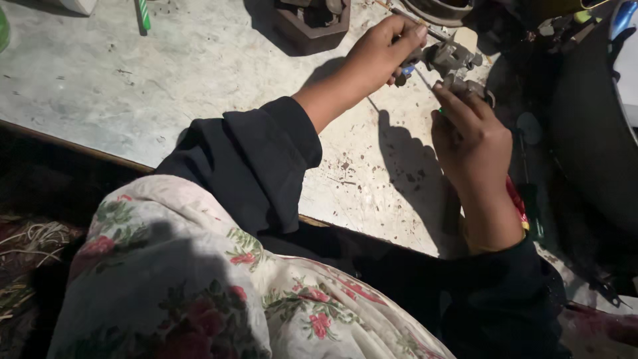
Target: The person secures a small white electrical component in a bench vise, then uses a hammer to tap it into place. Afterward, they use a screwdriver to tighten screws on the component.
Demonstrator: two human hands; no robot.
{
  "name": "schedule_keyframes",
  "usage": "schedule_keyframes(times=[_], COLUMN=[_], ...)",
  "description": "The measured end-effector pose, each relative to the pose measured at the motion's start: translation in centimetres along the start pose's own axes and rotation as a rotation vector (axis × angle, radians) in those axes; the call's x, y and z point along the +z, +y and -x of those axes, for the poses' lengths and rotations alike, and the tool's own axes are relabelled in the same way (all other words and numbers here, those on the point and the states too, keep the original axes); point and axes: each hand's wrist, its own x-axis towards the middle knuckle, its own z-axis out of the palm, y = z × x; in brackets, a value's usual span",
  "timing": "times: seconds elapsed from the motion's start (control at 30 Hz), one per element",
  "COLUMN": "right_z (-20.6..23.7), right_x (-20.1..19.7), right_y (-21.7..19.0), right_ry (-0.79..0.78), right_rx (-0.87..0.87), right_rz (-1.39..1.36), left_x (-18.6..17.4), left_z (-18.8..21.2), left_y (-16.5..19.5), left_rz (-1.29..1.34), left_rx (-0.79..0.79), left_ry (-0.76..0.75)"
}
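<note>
Head view shows our left hand point(385, 50) reaching to the far right of the slab, fingers curled tight and pinching a thin tool with a blue grip point(407, 68) against a small grey metal part point(453, 58). Our right hand point(472, 143) sits just nearer, fingers closed around the lower end of that metal assembly point(468, 86), thumb pressed along its top; the part is held above the stone slab point(199, 73) near its far right edge, not resting on it. We judge that the grip is the weak point: the piece is small, both hands work in hard shadow, and the thin tool could slip off the metal and jab the right thumb, or the part could drop among the dark clutter at the right, where it would be hard to find. A red and green handled screwdriver point(525, 206) lies under our right wrist and could be knocked. Counting outward: 2 hands, 1 thin tool, 1 metal assembly of at least 2 pieces, 1 screwdriver, 1 dark block point(312, 23) at the far edge, 1 green striped stick point(143, 14) at the far left.
</note>
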Motion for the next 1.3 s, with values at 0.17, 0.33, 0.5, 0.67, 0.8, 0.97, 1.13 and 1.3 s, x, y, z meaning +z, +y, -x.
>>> schedule_keyframes(times=[0.17, 0.33, 0.5, 0.67, 0.8, 0.97, 1.13, 1.3], right_z=[0.3, 0.4, 0.4, 0.5, 0.4, 0.4, 0.4, 0.6], right_x=[0.3, 1.0, 1.1, 0.7, 0.8, 1.1, 1.5, 2.0], right_y=[1.2, 2.9, 3.2, 2.7, 2.8, 3.1, 3.3, 3.5], right_ry=[-0.143, -0.143, -0.167, -0.207, -0.167, -0.154, -0.156, -0.145], right_rx=[0.240, 0.348, 0.514, 0.532, 0.498, 0.460, 0.409, 0.430], right_rz=[-0.209, -0.602, -0.837, -0.809, -0.936, -0.939, -0.876, -0.884], left_x=[0.0, -0.3, -0.9, -0.9, -0.7, -0.5, -0.4, -0.6], left_z=[-0.1, 0.5, 1.1, 1.3, 1.2, 1.0, 1.2, 1.5], left_y=[-0.2, 1.2, 3.0, 3.5, 3.2, 3.0, 3.5, 3.8], left_rz=[0.052, 0.116, 0.396, 0.436, 0.460, 0.489, 0.493, 0.476], left_rx=[-0.006, -0.058, -0.167, -0.174, -0.199, -0.240, -0.282, -0.275], left_ry=[-0.022, -0.074, -0.188, -0.184, -0.145, -0.131, -0.140, -0.150])
